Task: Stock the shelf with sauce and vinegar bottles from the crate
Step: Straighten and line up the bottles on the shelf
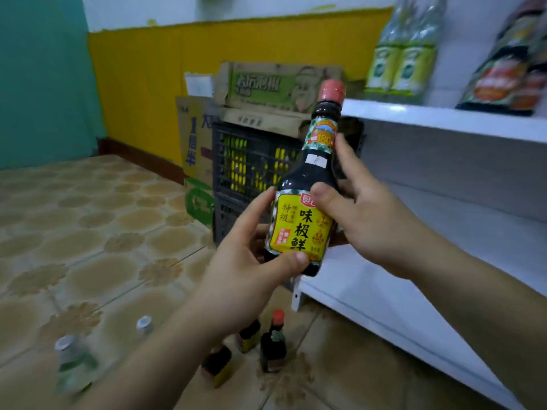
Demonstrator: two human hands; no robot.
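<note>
Reaching in from below with both forearms. Gripping the bottom of a dark red-capped, yellow-labelled sauce bottle [310, 173] with the left hand [251, 241], thumb across the front. Clamping higher with the right hand [367, 214], thumb on the label, forefinger up by the neck.

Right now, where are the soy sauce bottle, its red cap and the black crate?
soy sauce bottle [299, 226], head view, on its yellow label.
red cap [332, 90], head view, middle of the cap.
black crate [219, 161], head view, on its slatted front wall.
</note>
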